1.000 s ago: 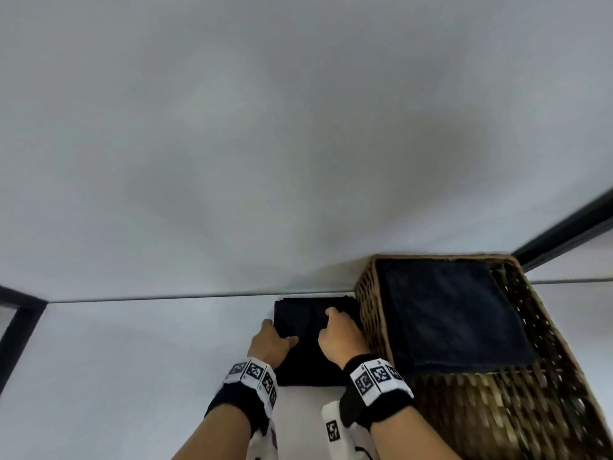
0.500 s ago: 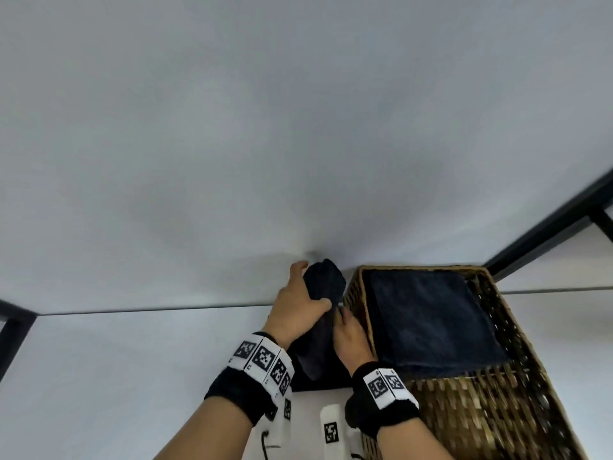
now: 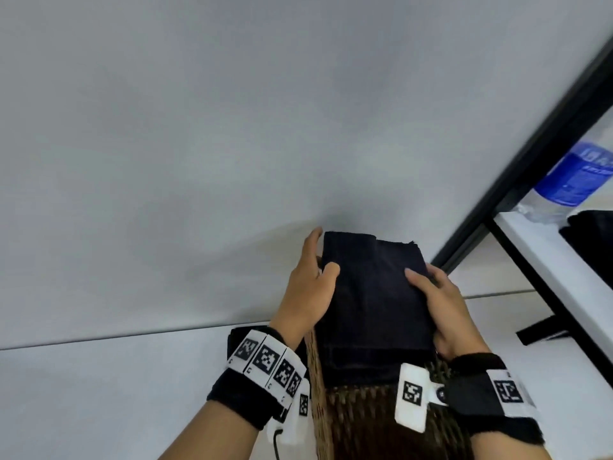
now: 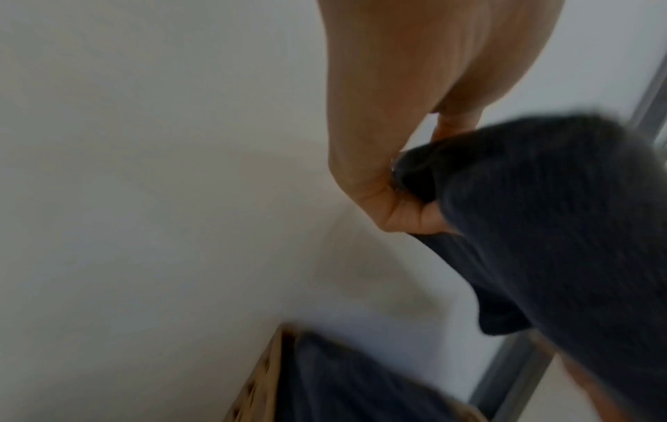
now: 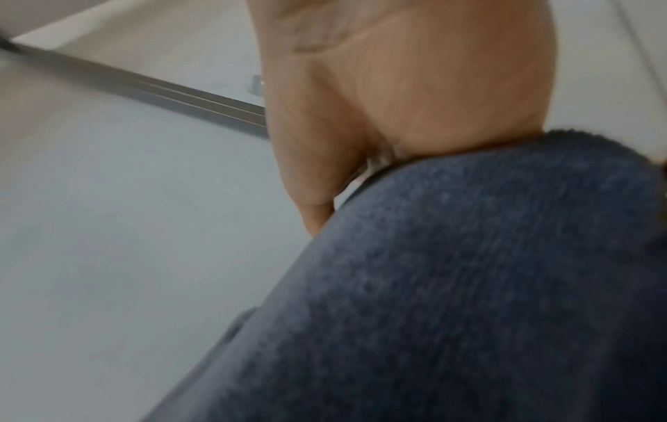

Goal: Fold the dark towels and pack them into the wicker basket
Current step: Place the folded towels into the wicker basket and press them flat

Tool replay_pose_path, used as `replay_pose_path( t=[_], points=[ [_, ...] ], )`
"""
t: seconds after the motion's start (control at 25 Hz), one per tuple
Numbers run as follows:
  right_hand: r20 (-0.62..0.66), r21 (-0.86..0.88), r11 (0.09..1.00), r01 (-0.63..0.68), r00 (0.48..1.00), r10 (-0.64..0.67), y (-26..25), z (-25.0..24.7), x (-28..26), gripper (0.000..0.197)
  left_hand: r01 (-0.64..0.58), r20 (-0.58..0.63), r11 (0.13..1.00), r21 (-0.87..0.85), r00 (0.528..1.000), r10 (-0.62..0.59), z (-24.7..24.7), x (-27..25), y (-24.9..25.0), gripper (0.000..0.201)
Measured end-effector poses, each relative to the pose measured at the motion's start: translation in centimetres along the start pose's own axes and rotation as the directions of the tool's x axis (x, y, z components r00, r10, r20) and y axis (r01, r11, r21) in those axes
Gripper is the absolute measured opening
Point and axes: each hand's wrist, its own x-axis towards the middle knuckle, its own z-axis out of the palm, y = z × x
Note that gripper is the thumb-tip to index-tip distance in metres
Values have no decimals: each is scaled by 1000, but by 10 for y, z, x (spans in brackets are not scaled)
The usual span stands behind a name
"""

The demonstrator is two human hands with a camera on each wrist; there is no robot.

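Note:
A folded dark towel point(image 3: 374, 300) is held flat in the air above the wicker basket point(image 3: 361, 423). My left hand point(image 3: 311, 280) grips its left edge, thumb on top and fingers underneath. My right hand point(image 3: 438, 300) holds the right edge the same way. In the left wrist view the left hand point(image 4: 408, 177) pinches the towel point(image 4: 548, 228) over the basket point(image 4: 260, 379), where another dark towel point(image 4: 346, 382) lies inside. The right wrist view is filled by the towel point(image 5: 451, 285) under my right hand point(image 5: 397, 100).
A further piece of dark cloth point(image 3: 238, 336) lies on the white table point(image 3: 99, 393) left of the basket, behind my left wrist. A black frame post point(image 3: 530, 154) rises at the right. Beyond it a shelf point(image 3: 547, 260) bears a blue-labelled bottle point(image 3: 574, 177) and a dark item point(image 3: 590, 240).
Both hands picked the folded towel up from the table left of the basket and carried it rightward, so it now hangs flat over the basket. The view has swung right.

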Motion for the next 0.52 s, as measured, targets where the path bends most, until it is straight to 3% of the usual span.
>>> replay_pose_path(
  t=[0.08,0.12,0.2,0.24,0.28,0.32,0.4,0.52],
  points=[
    [-58,-282,959,44,996,-63,12,-23,11,40,73,43,988,136,996,-79,15,-2,-25,60],
    [-60,-502,862,70,991,-116,26,-32,19,44,92,61,962,257,992,-111,22,-3,-41,60],
    [98,-872,450,195,968,-230,59,-37,29,50,17,135,781,624,983,-129,35,-3,-65,59],
    [216,-926,252,280,943,-254,76,-37,33,53,-65,186,632,772,974,-128,42,-3,-73,59],
    [312,-926,135,353,915,-254,87,-34,36,59,-148,241,491,859,961,-132,46,-2,-79,59],
    [365,-917,73,393,897,-247,94,-30,39,68,-208,284,388,898,948,-147,49,-1,-80,59],
    [386,-919,-2,394,900,-204,96,-24,42,78,-295,339,274,915,932,-129,49,3,-77,58],
    [366,-930,-69,360,906,-214,102,-18,44,74,-390,400,201,899,916,-14,49,11,-77,55]
  ],
)
